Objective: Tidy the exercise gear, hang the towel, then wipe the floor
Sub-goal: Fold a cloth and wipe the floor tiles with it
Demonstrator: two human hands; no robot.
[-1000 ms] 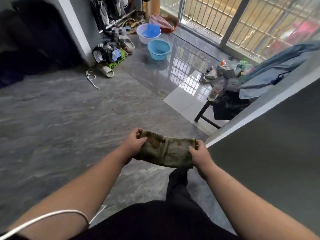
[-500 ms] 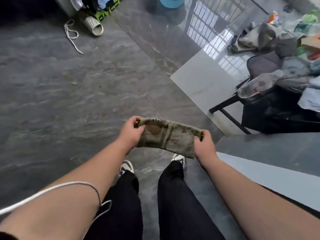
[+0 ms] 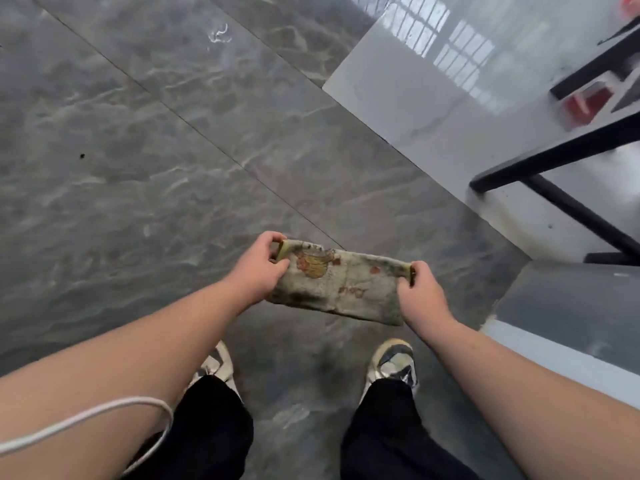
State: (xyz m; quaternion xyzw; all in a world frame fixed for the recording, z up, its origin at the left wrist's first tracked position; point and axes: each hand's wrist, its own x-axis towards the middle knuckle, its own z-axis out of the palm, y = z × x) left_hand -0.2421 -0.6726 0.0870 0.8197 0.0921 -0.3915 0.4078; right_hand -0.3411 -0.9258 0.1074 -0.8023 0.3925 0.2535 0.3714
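A small greenish, stained cloth (image 3: 339, 289) with an orange print is stretched flat between my two hands above the grey marbled floor (image 3: 138, 150). My left hand (image 3: 258, 268) pinches its left end. My right hand (image 3: 420, 294) pinches its right end. The cloth hangs in the air in front of my feet, not touching the floor.
A black metal table frame (image 3: 561, 157) stands at the right over a glossy pale tile (image 3: 415, 109). A grey wall corner with a pale base (image 3: 571, 358) is close on the right. My two shoes (image 3: 394, 362) stand on the floor below. A white cable (image 3: 86, 420) loops over my left arm.
My view has tilted steeply down to the floor, so the basins, shoes and cluttered table top have left the view. Both hands still hold the cloth stretched, now lower.
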